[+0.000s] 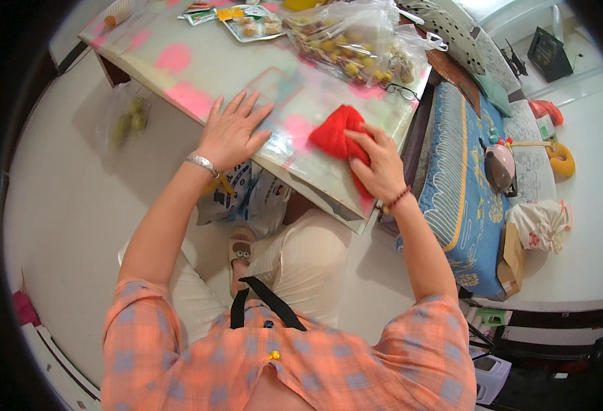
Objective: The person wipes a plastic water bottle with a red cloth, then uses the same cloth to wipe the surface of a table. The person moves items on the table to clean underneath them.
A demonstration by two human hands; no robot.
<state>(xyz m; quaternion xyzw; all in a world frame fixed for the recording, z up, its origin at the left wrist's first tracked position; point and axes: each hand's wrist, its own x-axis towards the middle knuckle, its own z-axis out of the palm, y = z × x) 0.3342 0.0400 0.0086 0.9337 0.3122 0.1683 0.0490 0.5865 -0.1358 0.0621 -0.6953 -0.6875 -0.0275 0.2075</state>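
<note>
Under my right hand [380, 163] is a bunched red cloth [340, 132], gripped by the fingers near the table's right front corner. Part of the cloth trails down toward that corner. My left hand [233, 129] rests flat by the front edge of the table [142, 64], fingers spread and holding nothing. The tabletop has a glossy clear cover with pink blotches beneath. Beyond the cloth, a pair of eyeglasses [400, 91] lies near the right edge, beside clear plastic bags of round yellowish fruit [353, 51].
Behind sits a tray [252, 37] with small packaged foods, near some sachets [199, 16]. A blue-covered sofa [442, 174] runs along the right side. Plastic bags [245, 198] hang or stand under the front edge. A bag with green fruit [129, 120] is at the left.
</note>
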